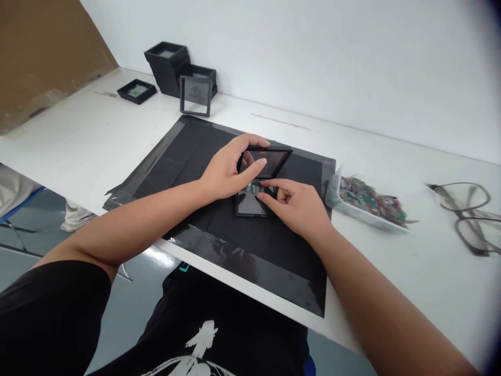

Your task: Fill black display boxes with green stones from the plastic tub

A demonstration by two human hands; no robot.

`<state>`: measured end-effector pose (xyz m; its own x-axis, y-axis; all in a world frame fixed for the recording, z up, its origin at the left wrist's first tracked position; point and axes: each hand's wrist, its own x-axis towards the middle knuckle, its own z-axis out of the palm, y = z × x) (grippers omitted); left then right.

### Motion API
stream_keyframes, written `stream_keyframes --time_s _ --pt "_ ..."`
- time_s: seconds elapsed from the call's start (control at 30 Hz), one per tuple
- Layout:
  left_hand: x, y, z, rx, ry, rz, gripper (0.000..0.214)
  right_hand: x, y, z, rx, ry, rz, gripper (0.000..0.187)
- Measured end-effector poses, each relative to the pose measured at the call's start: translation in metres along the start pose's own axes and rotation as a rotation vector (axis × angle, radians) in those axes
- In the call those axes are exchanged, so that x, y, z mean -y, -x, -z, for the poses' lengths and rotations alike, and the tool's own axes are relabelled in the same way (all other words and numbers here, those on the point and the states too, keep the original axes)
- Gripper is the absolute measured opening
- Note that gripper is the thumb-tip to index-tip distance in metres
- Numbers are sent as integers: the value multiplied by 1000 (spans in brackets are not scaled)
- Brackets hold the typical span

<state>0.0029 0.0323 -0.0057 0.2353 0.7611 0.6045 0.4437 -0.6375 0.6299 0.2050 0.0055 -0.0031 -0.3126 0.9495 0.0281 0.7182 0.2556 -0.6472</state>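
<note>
Holds the fingers of the right hand nearly together, index above and thumb below, around probably a small green piece; cannot tell if clamped on it or with a thin gap left. Directly to the left of these fingertips, two more green pieces, smooth and rounded, in a short row running across, along the far edge of the lower half of an open case. Nearest to this row: right hand at one end, left hand just beside the other. Grips with the left hand the raised upper half, thumb in front, other fingers behind the clear film; tilted, not flat. Under the case, a black mat, finely ribbed in part, bordered with glossy tape, on the white bench. To the right, a translucent plastic tub of thin, irregular reddish and green pieces, rather blurred; farther, dark-rimmed eyeglasses. At the back left, a square transparent frame, upright before stacked black trays; beside these, a low black box with pale-green content.
</note>
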Motion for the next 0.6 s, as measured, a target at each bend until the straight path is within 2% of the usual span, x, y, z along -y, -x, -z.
stream_keyframes --time_s 0.23,0.43,0.6 --pt "12 -4 6 102 44 34 50 -4 1 0 -20 -63 11 34" --pt "25 -6 6 220 251 135 69 -7 -1 -4 -60 -78 -15 31" --pt "33 -7 5 281 362 245 61 -3 1 -7 -93 18 -11 31"
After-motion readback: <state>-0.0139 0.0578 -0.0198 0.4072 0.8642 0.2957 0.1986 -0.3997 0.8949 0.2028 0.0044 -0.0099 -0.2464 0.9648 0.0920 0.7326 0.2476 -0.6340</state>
